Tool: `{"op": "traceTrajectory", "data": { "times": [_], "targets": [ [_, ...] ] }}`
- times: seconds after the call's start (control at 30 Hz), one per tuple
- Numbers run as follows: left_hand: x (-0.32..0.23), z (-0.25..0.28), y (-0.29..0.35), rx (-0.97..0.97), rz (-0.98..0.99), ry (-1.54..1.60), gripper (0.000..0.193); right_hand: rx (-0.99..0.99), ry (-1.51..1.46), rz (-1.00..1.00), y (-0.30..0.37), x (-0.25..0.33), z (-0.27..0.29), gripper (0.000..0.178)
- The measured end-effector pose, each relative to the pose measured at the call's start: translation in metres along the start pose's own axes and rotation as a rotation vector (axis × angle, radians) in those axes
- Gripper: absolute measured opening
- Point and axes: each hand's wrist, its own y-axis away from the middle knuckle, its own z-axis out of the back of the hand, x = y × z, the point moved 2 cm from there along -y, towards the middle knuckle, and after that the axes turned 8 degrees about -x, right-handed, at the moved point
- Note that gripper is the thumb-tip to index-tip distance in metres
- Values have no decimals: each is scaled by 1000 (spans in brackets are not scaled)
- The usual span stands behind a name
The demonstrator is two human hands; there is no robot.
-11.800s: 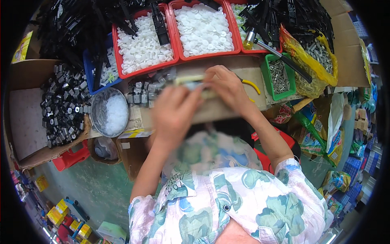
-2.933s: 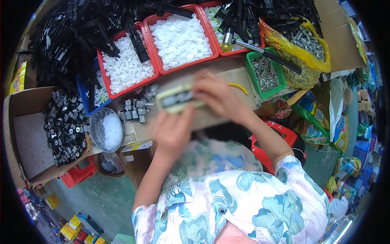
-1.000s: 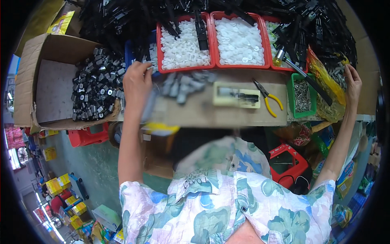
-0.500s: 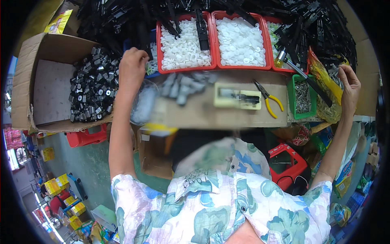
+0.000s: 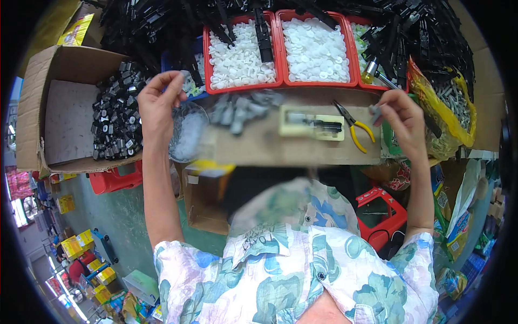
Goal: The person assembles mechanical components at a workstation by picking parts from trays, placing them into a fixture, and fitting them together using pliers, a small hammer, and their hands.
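Note:
My left hand (image 5: 157,105) is closed in a pinch on a small grey piece (image 5: 185,74), near the blue tray (image 5: 202,96) behind the clear round tub (image 5: 190,132) of whitish bits. My right hand (image 5: 404,121) pinches another small grey piece (image 5: 375,112) and partly hides the green tray (image 5: 389,137). Between my hands, a cream fixture block (image 5: 329,134) lies on the worktop, cradling a black part (image 5: 326,126). Beside it rest yellow-handled pliers (image 5: 361,138). To its left is a blurred heap of grey fittings (image 5: 240,112).
Red trays (image 5: 318,85) of white pieces stand behind the worktop, with black parts (image 5: 151,27) piled beyond. A cardboard box (image 5: 65,119) of dark metallic pieces stands left. At right are a yellow bag (image 5: 468,121) of small grey parts and a black-handled tool (image 5: 386,81).
My right hand has moved left and inward from the yellow bag, and a grey piece now shows in its fingers. My left hand has shifted slightly left and down, its grey piece now visible.

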Motion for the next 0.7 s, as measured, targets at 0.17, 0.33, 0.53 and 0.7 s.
{"op": "traceTrajectory", "data": {
  "times": [0.17, 0.33, 0.53, 0.7],
  "targets": [
    [3, 12, 35, 13, -76, -250, 21, 85, 89, -35, 1, -2, -26, 7],
    [-3, 14, 67, 64, -251, -655, 21, 81, 145, 0, -3, 3, -33, 9],
    [-2, 8, 80, 230, -510, -838, 10, 106, 213, 38, -4, 8, -36, 10],
    [-7, 7, 81, 186, -407, -766, 13, 31, 99, 3, 6, 9, -37, 10]
  ]
}}
